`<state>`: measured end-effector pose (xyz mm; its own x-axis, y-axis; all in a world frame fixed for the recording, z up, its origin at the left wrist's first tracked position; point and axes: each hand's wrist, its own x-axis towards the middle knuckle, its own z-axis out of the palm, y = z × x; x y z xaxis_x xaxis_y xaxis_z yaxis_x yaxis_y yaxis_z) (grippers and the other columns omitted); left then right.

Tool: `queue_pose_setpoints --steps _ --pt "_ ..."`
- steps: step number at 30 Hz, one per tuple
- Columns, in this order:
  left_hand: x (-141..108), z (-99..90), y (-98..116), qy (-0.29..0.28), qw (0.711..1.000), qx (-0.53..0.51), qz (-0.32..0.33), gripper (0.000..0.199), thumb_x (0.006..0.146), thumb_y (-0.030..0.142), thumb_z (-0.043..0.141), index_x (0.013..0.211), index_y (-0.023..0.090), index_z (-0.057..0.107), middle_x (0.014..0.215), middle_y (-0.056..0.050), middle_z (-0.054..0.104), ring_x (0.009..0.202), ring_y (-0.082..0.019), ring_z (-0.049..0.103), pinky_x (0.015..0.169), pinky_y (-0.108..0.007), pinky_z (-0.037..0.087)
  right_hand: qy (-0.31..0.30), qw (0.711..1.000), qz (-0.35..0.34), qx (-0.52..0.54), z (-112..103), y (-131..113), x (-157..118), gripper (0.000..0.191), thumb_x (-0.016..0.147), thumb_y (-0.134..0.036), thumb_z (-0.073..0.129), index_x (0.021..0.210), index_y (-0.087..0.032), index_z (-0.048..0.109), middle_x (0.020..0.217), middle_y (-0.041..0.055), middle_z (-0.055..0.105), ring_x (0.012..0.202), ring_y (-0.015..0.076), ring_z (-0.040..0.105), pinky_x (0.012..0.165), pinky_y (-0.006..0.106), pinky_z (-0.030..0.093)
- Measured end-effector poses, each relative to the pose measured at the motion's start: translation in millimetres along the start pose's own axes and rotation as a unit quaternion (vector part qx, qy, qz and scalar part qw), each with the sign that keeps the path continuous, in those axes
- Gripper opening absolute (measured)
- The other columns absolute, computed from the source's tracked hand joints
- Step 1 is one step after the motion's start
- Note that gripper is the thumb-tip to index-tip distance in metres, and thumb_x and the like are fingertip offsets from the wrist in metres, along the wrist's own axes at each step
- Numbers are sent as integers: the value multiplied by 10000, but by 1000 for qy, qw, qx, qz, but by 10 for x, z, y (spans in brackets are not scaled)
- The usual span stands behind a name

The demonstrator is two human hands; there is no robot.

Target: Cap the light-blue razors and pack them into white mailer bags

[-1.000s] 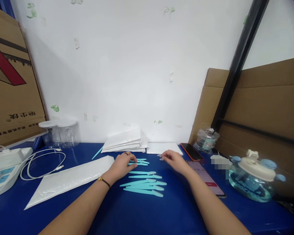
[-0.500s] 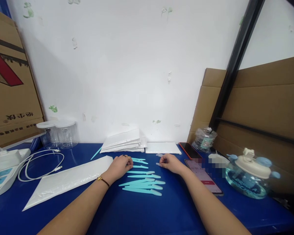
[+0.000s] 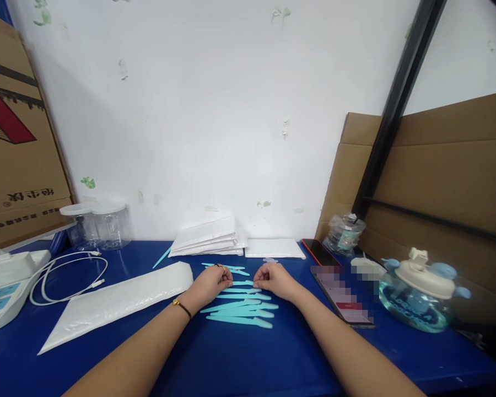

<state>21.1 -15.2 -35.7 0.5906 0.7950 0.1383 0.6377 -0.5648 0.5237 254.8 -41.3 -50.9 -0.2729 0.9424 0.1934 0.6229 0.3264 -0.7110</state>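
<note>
A teal eyebrow razor (image 3: 242, 283) spans the gap between my two hands above the blue table. My left hand (image 3: 211, 284) pinches its left end, fingers closed. At its right end my right hand (image 3: 274, 280) is closed too, thumb and fingertips together at the razor's head; the small clear cap seen there earlier is hidden by the fingers. Several more teal razors (image 3: 240, 320) lie in a loose row just below my hands, and a couple (image 3: 235, 269) lie beyond my left hand. Small clear caps (image 3: 269, 260) rest behind my right hand.
A white padded mailer (image 3: 119, 306) lies left, with stacked mailers (image 3: 204, 238) by the wall. Clear jars (image 3: 113, 229), a white cable (image 3: 103, 270) and a power strip (image 3: 14, 286) stand left. Phones (image 3: 343, 298) and a water bottle (image 3: 417, 303) are at right.
My right hand has moved left and slightly down, bringing the clear cap to the razor's end. My left hand has shifted slightly right and toward me, drawing one razor from the others.
</note>
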Motion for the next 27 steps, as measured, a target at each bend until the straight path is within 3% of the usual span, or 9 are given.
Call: queue_pose_setpoints --steps 5,9,11,16,19,27 --pt "9 -5 -25 16 1000 13 18 174 791 337 523 823 197 621 814 -16 622 747 -161 571 658 -238 421 13 999 -16 -35 -54 27 25 148 710 -322 654 724 -185 706 628 2 642 553 124 543 504 209 388" --pt "12 -73 -119 87 991 88 52 185 814 292 523 939 212 633 1008 -46 607 960 -197 536 844 -286 410 158 981 -7 -108 -317 236 16 173 791 -225 525 838 -174 683 815 45 647 716 162 574 675 264 442" --pt "9 -108 -164 89 986 135 50 186 828 265 511 954 229 643 1028 -39 611 994 -204 524 875 -304 392 179 975 7 -129 -432 348 -2 176 763 -172 526 861 -168 672 833 54 624 716 172 562 701 289 441" --pt "-5 -140 -206 75 978 194 37 226 860 289 482 1032 269 628 1065 -21 617 1015 -207 524 852 -318 377 152 976 9 -154 -470 459 10 217 745 -134 544 909 -184 677 921 63 610 792 179 565 769 294 427" --pt "-6 -140 -199 74 977 198 39 220 856 284 477 1011 275 632 1052 -16 621 999 -207 533 818 -309 372 133 978 15 -157 -419 428 37 183 740 -113 550 828 -175 698 892 74 622 826 195 571 783 303 417" --pt "13 -122 -182 39 993 112 27 146 795 270 498 802 224 636 807 -3 618 746 -145 565 652 -219 376 27 997 -2 -76 -274 259 -9 68 705 -222 667 743 -201 719 640 -3 657 569 127 567 523 202 408"
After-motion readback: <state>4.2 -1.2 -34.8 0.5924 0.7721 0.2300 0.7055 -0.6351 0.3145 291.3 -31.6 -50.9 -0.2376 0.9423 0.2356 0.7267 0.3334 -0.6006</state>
